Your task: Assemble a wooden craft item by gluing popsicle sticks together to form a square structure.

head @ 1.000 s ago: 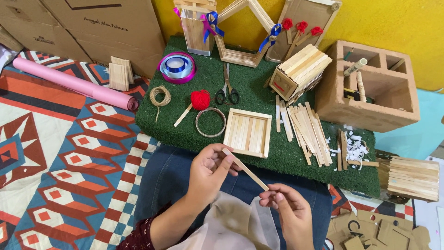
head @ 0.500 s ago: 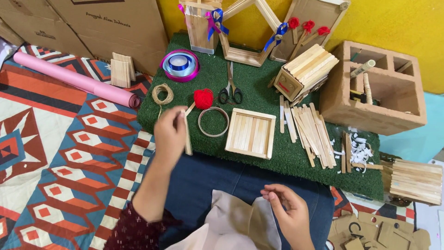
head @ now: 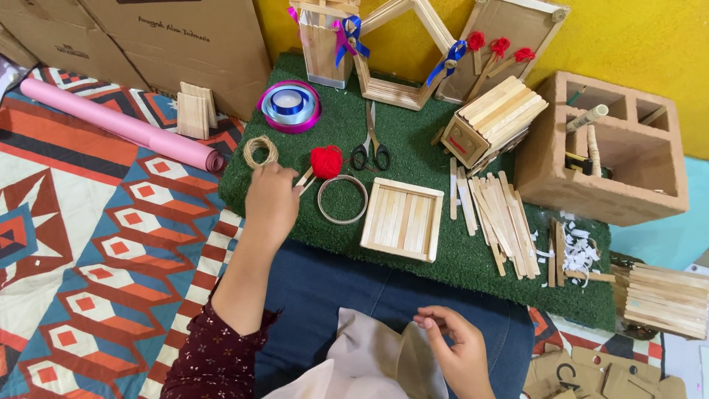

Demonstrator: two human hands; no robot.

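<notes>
- Reaching forward, the left hand (head: 272, 201) is over the near-left part of the green turf mat (head: 413, 118), its fingers curled around the end of a flat wooden craft stick (head: 305, 178) that lies beside the ball of red yarn (head: 326, 161).
- The stick's free end points up and right toward the yarn, with the small coil of twine (head: 259, 151) just left of the hand and the wooden hoop (head: 343, 199) just to the right.
- The grip looks like a light pinch rather than a clench; how firmly the stick is held I cannot tell, since the back of the hand hides the fingertips.
- The right hand (head: 452, 347) rests low over the lap, near the beige cloth (head: 377, 362), fingers loosely bent and pinched together; whether they hold anything is too small to tell.
- The stick should be very light, stiff and thin, and likely to snap if bent across its width. Its smooth face may slip, so gripping the flat sides near one end or the middle would be steadiest.
- Nearby lie a square tray of joined sticks (head: 402, 219), a loose pile of sticks (head: 493, 214), scissors (head: 371, 148) and a ribbon spool (head: 289, 106).
</notes>
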